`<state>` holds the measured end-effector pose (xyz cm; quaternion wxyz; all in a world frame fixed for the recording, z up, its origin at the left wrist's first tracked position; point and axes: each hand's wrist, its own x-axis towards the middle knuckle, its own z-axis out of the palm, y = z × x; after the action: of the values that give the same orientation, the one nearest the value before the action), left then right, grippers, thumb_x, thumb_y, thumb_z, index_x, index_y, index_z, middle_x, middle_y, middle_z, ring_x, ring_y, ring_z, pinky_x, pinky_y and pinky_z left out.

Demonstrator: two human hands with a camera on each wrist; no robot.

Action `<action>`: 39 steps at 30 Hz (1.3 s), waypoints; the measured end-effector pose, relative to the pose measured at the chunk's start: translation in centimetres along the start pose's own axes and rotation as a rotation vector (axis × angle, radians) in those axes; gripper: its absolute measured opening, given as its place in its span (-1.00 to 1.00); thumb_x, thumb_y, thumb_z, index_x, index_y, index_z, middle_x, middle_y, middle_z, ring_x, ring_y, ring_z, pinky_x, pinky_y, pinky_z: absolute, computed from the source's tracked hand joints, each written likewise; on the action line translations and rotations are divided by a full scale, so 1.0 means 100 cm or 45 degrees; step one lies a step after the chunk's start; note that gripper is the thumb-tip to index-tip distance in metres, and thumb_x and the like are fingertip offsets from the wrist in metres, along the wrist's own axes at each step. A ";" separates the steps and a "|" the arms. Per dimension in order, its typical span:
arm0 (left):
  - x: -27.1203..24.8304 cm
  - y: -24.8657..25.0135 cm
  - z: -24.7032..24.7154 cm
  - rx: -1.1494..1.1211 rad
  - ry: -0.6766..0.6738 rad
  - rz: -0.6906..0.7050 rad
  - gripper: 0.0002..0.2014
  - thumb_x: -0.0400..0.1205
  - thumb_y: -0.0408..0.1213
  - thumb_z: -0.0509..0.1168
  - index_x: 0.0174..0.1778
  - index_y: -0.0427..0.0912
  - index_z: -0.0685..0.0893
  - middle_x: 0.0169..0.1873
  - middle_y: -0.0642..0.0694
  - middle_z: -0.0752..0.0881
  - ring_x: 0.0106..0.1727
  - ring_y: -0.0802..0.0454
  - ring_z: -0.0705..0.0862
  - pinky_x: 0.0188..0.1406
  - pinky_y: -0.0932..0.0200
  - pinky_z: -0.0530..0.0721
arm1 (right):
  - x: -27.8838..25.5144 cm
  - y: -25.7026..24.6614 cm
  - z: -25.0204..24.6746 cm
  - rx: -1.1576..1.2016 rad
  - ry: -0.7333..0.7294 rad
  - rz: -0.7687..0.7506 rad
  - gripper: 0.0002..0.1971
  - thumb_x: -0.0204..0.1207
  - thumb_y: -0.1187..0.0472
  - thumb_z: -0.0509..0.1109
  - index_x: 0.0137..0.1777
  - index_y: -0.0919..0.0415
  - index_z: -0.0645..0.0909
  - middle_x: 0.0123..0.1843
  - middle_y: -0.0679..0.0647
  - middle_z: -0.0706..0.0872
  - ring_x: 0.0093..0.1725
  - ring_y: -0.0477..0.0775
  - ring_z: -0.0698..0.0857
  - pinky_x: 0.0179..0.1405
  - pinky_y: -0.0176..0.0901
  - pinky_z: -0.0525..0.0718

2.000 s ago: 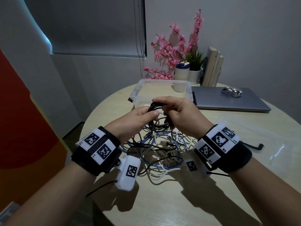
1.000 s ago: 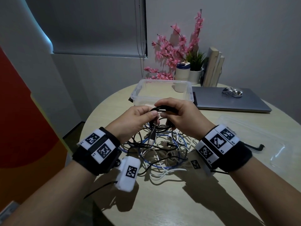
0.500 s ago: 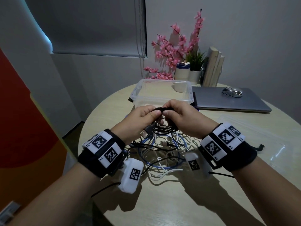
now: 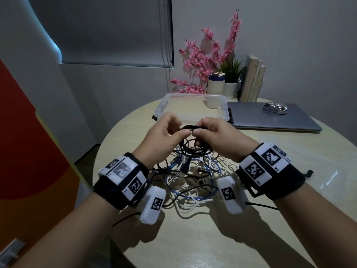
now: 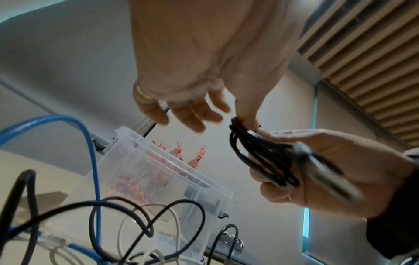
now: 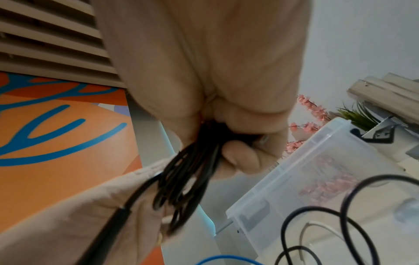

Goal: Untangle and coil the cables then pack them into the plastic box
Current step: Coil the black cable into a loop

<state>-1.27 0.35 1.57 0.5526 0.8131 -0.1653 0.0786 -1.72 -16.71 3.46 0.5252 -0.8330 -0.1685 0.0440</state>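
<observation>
A black cable coil (image 4: 191, 146) hangs between both hands above the tangled pile of blue, white and black cables (image 4: 193, 182). My right hand (image 4: 204, 132) grips the top of the coil, its fingers curled round the strands (image 6: 188, 179). My left hand (image 4: 175, 126) sits close beside it. Only its thumb touches the coil's edge (image 5: 260, 152), and its fingers are lifted and spread away from the strands. A black plug end dangles from the coil in front of the left hand. The clear plastic box (image 4: 162, 107) stands open and holds no cables, just beyond the hands.
The box's clear lid (image 4: 309, 161) lies at the right on the round wooden table (image 4: 193, 238). A closed laptop (image 4: 270, 122) with a mouse (image 4: 275, 108) on it sits at the back right. Pots, pink flowers and books stand behind the box.
The left hand pinched a strand of the black cable and fed it onto the coil; now its fingers have lifted off. The right hand has kept hold of the coil throughout.
</observation>
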 end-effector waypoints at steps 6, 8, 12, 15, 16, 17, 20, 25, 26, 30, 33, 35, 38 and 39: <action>-0.005 0.013 0.001 0.289 0.107 0.217 -0.87 0.51 -0.26 0.48 -0.33 -0.11 0.68 -0.50 0.08 0.52 -0.47 0.23 0.42 -0.43 0.33 0.40 | 0.006 0.004 0.005 -0.030 0.135 0.021 -0.88 0.65 0.23 0.27 -0.10 0.15 0.59 -0.38 0.03 0.67 -0.40 -0.05 0.57 -0.39 -0.23 0.50; -0.007 0.014 0.002 0.379 0.070 0.161 -0.88 0.47 -0.14 0.51 -0.30 -0.08 0.76 -0.42 0.12 0.58 -0.43 0.26 0.50 -0.39 0.37 0.42 | 0.007 0.005 0.004 -0.063 0.192 0.030 -0.86 0.65 0.22 0.26 -0.14 0.10 0.57 -0.39 -0.01 0.67 -0.43 -0.08 0.56 -0.43 -0.26 0.49; -0.007 0.012 0.005 0.551 -0.020 0.093 -0.85 0.44 -0.12 0.54 -0.15 -0.07 0.80 -0.24 0.08 0.53 -0.29 0.28 0.51 -0.32 0.50 0.41 | 0.007 0.005 0.005 -0.033 0.202 0.035 -0.86 0.67 0.24 0.22 -0.14 0.11 0.52 -0.40 0.00 0.67 -0.43 -0.08 0.58 -0.42 -0.26 0.49; -0.008 0.011 0.003 0.492 -0.061 0.089 -0.96 0.57 -0.21 0.42 -0.18 -0.05 0.75 -0.28 0.07 0.57 -0.31 0.27 0.50 -0.28 0.29 0.44 | 0.006 0.004 0.004 -0.100 0.164 0.022 -0.88 0.68 0.24 0.20 -0.10 0.12 0.47 -0.43 -0.01 0.63 -0.52 -0.16 0.53 -0.51 -0.34 0.44; -0.007 0.010 0.001 0.458 -0.066 0.077 -0.91 0.60 -0.22 0.37 -0.22 -0.02 0.70 -0.33 0.08 0.60 -0.34 0.27 0.51 -0.29 0.28 0.44 | 0.006 0.004 0.003 -0.119 0.141 0.021 -0.89 0.69 0.23 0.19 -0.08 0.12 0.47 -0.43 0.00 0.62 -0.53 -0.18 0.51 -0.53 -0.37 0.44; -0.007 0.009 -0.001 0.423 -0.073 0.059 -0.87 0.64 -0.23 0.33 -0.24 -0.01 0.66 -0.36 0.08 0.64 -0.37 0.29 0.52 -0.30 0.29 0.47 | 0.005 0.004 0.002 -0.139 0.112 0.019 -0.90 0.70 0.22 0.18 -0.05 0.11 0.49 -0.42 0.00 0.61 -0.52 -0.16 0.51 -0.53 -0.36 0.44; -0.006 0.013 -0.006 0.348 -0.080 0.019 -0.86 0.70 -0.27 0.21 -0.17 -0.09 0.59 -0.32 0.04 0.72 -0.34 0.27 0.63 -0.31 0.41 0.53 | 0.004 0.003 0.002 -0.174 0.003 -0.011 -0.85 0.71 0.21 0.16 0.10 0.11 0.57 -0.39 0.02 0.60 -0.39 -0.07 0.56 -0.38 -0.23 0.51; -0.006 0.020 -0.011 0.362 -0.094 0.029 -0.84 0.74 -0.24 0.15 -0.16 -0.08 0.53 -0.33 0.02 0.77 -0.24 0.24 0.73 -0.20 0.39 0.57 | 0.004 0.003 0.004 -0.319 -0.022 -0.049 -0.89 0.69 0.17 0.20 0.14 0.09 0.50 -0.32 0.02 0.62 -0.32 -0.03 0.59 -0.32 -0.23 0.58; -0.006 0.021 -0.013 0.363 -0.097 0.025 -0.83 0.74 -0.24 0.15 -0.17 -0.06 0.53 -0.35 0.04 0.77 -0.25 0.27 0.73 -0.19 0.39 0.57 | 0.004 0.003 0.004 -0.348 -0.009 -0.057 -0.92 0.69 0.16 0.20 0.11 0.11 0.48 -0.30 0.03 0.62 -0.29 0.01 0.60 -0.26 -0.14 0.60; -0.003 0.022 -0.022 0.465 -0.071 0.073 -0.86 0.68 -0.21 0.25 -0.21 -0.01 0.60 -0.35 0.08 0.76 -0.20 0.18 0.73 -0.09 0.20 0.64 | 0.003 0.001 0.002 -0.332 0.045 -0.061 -0.92 0.67 0.17 0.23 -0.01 0.11 0.54 -0.33 0.01 0.61 -0.36 -0.04 0.56 -0.36 -0.21 0.53; 0.001 0.017 -0.030 0.754 0.009 0.223 -0.91 0.60 -0.11 0.37 -0.23 0.09 0.68 -0.30 0.13 0.72 -0.15 0.05 0.61 0.07 -0.04 0.53 | 0.003 0.001 0.000 -0.265 0.046 -0.043 -0.89 0.66 0.18 0.25 -0.04 0.11 0.60 -0.37 0.01 0.60 -0.42 -0.08 0.53 -0.43 -0.30 0.48; 0.004 0.013 -0.033 0.979 0.097 0.448 -0.93 0.57 -0.08 0.39 -0.18 0.06 0.75 -0.25 0.20 0.66 -0.09 0.06 0.52 0.04 0.01 0.38 | 0.002 0.001 0.001 -0.182 0.035 -0.038 -0.88 0.66 0.20 0.25 -0.07 0.10 0.61 -0.37 0.05 0.59 -0.44 -0.08 0.52 -0.46 -0.30 0.50; 0.007 0.010 -0.035 1.055 0.157 0.668 -0.92 0.55 -0.18 0.43 -0.14 -0.08 0.80 -0.23 0.04 0.71 -0.14 -0.01 0.58 -0.14 0.15 0.37 | 0.000 -0.001 0.004 0.081 0.007 -0.012 -0.84 0.67 0.27 0.23 -0.10 0.11 0.60 -0.40 0.07 0.52 -0.48 -0.09 0.50 -0.52 -0.31 0.54; 0.007 0.009 -0.034 1.010 0.157 0.670 -0.91 0.56 -0.22 0.42 -0.13 -0.12 0.80 -0.26 -0.02 0.74 -0.20 -0.03 0.63 -0.22 0.16 0.46 | 0.000 -0.002 0.005 0.174 -0.003 -0.007 -0.84 0.68 0.29 0.22 -0.09 0.13 0.59 -0.41 0.07 0.49 -0.50 -0.11 0.50 -0.54 -0.33 0.54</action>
<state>-0.74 3.08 3.83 0.1697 0.8855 -0.2897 0.3211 -1.96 -16.18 3.44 0.5808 -0.7946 -0.1680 0.0547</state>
